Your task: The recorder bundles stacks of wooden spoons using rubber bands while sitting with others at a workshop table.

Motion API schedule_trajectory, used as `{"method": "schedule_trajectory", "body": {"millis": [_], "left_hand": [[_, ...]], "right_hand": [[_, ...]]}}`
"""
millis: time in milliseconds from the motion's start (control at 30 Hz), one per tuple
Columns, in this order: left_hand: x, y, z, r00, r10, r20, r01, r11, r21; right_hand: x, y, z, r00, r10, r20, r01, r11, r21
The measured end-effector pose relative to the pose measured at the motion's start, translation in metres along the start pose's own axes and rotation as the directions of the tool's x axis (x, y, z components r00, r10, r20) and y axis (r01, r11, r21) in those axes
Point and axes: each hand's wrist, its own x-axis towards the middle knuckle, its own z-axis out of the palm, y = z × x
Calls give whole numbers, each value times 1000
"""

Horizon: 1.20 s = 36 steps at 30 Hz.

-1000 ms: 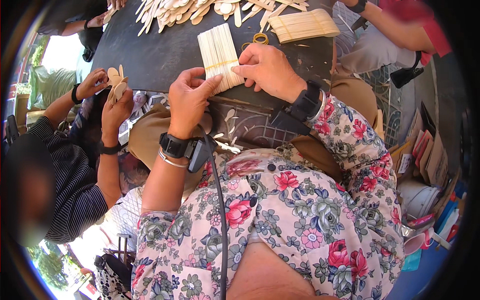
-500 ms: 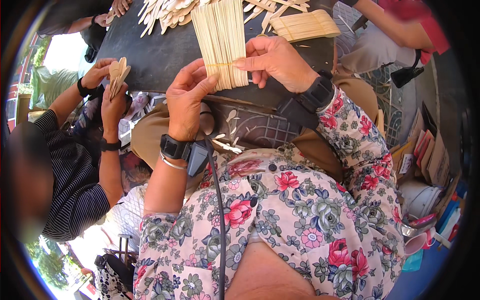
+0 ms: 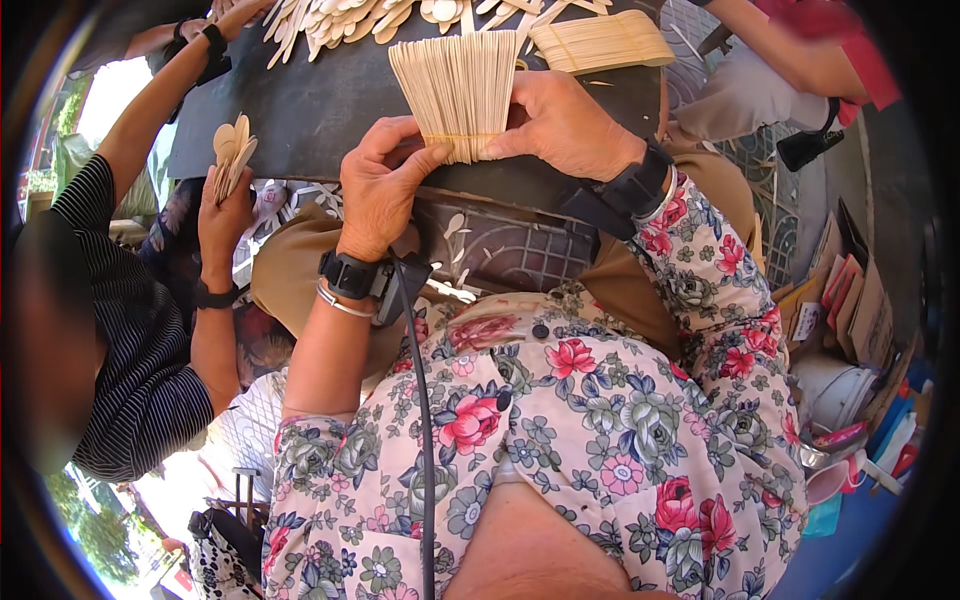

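A thick bundle of pale wooden sticks (image 3: 455, 88) is gripped between my two hands, just above the near part of the dark table. A thin yellowish rubber band (image 3: 465, 138) circles it near its lower end, and the far end fans out wider. My left hand (image 3: 380, 185) pinches the lower left side with thumb and fingers. On the right side, my right hand (image 3: 570, 125) presses its thumb by the band, its other fingers partly hidden behind the bundle. A second banded bundle of sticks (image 3: 603, 43) lies on the table beyond my right hand.
Loose wooden spoons and sticks (image 3: 340, 22) are heaped at the far side of the dark table (image 3: 290, 120). To the left, a co-worker's hand (image 3: 228, 205) holds several wooden spoons (image 3: 233, 150). Another person sits at the right. Flattened cardboard (image 3: 870, 300) stands at the far right.
The bundle has tilted, its far end now lower and more fanned. My right hand has shifted closer against its side. The co-worker at left has stretched one arm toward the table's far side.
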Motion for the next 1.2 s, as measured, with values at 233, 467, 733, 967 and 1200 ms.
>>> {"method": "schedule_trajectory", "body": {"millis": [233,467,733,967,1200], "left_hand": [[-6,6,9,998,7,-69,-15,994,-112],[-7,-7,4,994,91,-55,-90,996,23],[-8,-8,5,995,81,-59,-75,993,87],[-6,6,7,999,54,5,-53,998,-44],[-5,-4,10,998,62,-6,-63,998,-15]], "right_hand": [[2,9,-1,998,-55,-37,53,997,-55],[1,5,-4,1000,20,-9,-20,1000,-4],[2,13,-9,998,40,57,-34,994,-108],[0,-3,0,997,-66,-29,66,998,14],[6,18,3,982,-177,-64,156,956,-247]]}}
